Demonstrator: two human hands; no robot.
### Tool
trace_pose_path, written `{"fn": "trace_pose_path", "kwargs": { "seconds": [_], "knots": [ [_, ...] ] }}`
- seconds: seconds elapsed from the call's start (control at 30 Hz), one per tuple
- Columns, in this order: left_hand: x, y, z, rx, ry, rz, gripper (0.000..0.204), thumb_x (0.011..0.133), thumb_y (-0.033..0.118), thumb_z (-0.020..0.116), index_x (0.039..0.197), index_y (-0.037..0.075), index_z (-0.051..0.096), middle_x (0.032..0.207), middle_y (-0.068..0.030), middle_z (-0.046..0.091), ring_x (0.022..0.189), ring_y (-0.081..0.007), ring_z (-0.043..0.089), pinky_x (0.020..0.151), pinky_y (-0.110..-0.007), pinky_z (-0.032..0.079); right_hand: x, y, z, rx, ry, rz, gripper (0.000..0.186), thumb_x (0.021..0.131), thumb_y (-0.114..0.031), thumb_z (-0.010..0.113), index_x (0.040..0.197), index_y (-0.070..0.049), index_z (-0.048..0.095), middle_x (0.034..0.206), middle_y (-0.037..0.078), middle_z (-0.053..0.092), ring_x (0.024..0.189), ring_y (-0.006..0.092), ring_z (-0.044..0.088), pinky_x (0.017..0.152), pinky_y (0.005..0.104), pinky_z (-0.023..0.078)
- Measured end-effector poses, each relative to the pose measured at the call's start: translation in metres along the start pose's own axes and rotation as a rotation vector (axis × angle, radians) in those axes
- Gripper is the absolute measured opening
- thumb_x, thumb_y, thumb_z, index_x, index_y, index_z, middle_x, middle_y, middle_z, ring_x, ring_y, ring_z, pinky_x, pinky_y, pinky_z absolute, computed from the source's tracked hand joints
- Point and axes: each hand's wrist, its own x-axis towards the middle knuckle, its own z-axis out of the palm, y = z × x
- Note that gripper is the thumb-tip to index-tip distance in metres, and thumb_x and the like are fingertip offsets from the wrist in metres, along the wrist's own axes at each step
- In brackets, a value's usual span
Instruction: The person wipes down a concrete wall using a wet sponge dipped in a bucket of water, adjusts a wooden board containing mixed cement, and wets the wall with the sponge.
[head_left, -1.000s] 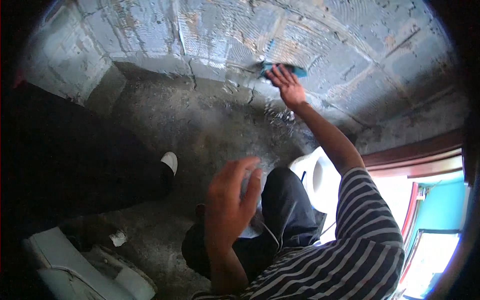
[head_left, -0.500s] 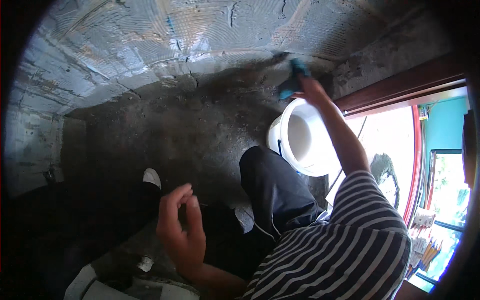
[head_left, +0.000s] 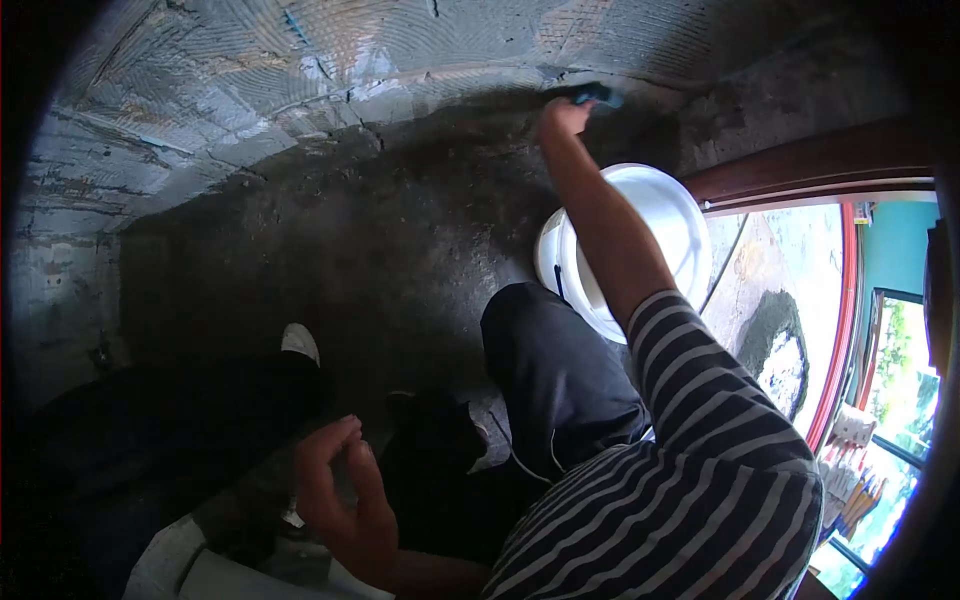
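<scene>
My right hand [head_left: 565, 118] reaches out to the foot of the far wall, its fingers closed round a teal hand tool [head_left: 600, 95]. The tool is dark and partly covered by the hand, so I cannot make out its exact kind. Below my right forearm stands a white bucket [head_left: 690, 215], with pale liquid or a pale bottom inside and the forearm crossing over its mouth. My left hand [head_left: 345, 500] hovers low on the left over my lap, fingers loosely bent, a gap between thumb and fingers, nothing visible in it.
The wall [head_left: 330, 60] carries grey, comb-ridged mortar with cracks. Dark, damp-looking floor [head_left: 400, 220] lies before it. A reddish-brown door sill [head_left: 800, 165] runs right of the bucket. Beyond it is bright floor with a dark grey patch [head_left: 775, 335]. A white shoe [head_left: 300, 343] is at left.
My right hand has swung left and farther out with the teal tool, from above the bucket to the wall's foot. My left hand has sunk slightly down and left.
</scene>
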Motion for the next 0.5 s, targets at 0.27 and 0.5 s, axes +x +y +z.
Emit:
{"fn": "trace_pose_path", "kwargs": {
  "seconds": [0.27, 0.5],
  "knots": [
    [0.01, 0.003, 0.013, -0.055, -0.019, 0.008, 0.014, 0.085, 0.006, 0.053, 0.096, -0.001, 0.059, 0.09, -0.012, 0.06, 0.079, -0.0199, 0.058, 0.072, -0.031, 0.047, -0.07, 0.036, -0.012, 0.586, -0.822, 0.249, 0.045, 0.075, -0.025, 0.065, 0.111, -0.002, 0.053, 0.103, 0.026, 0.059, 0.097, 0.0384, 0.058, 0.081, 0.0436, 0.047],
    [0.014, -0.002, -0.004, -0.098, -0.04, 0.02, 0.014, 0.084, 0.006, 0.057, 0.096, 0.001, 0.06, 0.091, -0.0122, 0.062, 0.081, -0.0224, 0.06, 0.072, -0.032, 0.047, 0.051, -0.015, -0.135, -1.156, -0.333, -1.24, 0.035, 0.079, -0.028, 0.062, 0.106, -0.006, 0.06, 0.099, 0.017, 0.064, 0.097, 0.0295, 0.061, 0.08, 0.0385, 0.05]
  ]
}}
